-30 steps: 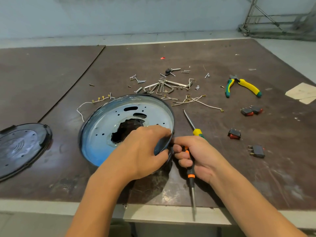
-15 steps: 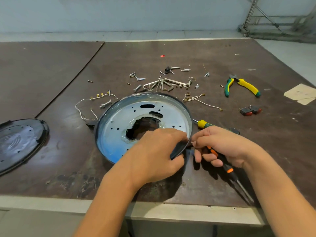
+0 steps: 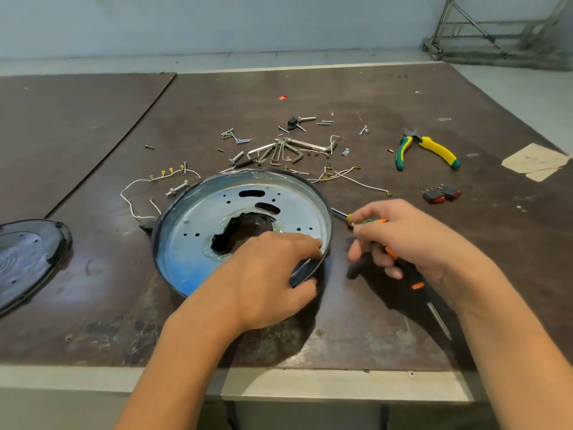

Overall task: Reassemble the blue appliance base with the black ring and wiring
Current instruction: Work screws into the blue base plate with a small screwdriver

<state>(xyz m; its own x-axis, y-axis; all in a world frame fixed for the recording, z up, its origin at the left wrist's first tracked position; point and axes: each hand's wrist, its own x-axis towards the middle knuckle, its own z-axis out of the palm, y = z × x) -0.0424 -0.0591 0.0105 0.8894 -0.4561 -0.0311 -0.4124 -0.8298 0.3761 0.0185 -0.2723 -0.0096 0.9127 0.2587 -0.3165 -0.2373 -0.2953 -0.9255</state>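
Note:
The round blue appliance base (image 3: 198, 231) lies open side up on the brown table, its metal floor pierced by a ragged central hole. A black ring (image 3: 325, 209) runs around its rim. My left hand (image 3: 269, 280) grips the near right rim, fingers inside, thumb outside on the ring. My right hand (image 3: 400, 240) hovers just right of the base, holding a black-and-orange screwdriver (image 3: 415, 280) whose tip points toward the table's near edge. A second, yellow-handled screwdriver (image 3: 341, 214) lies under that hand. White wires with brass terminals lie at the left (image 3: 139, 187) and behind the base (image 3: 350, 178).
A black round cover (image 3: 28, 259) sits at the far left. Loose screws, bolts and hex keys (image 3: 285, 150) are scattered behind the base. Green-and-yellow pliers (image 3: 428, 147) and red rocker switches (image 3: 440, 193) lie to the right. The table's front edge (image 3: 279, 383) is close.
The base has slid to the right with my left hand on its rim. My right hand let go of the rim and lifted away, turning the screwdriver so its tip points down-right.

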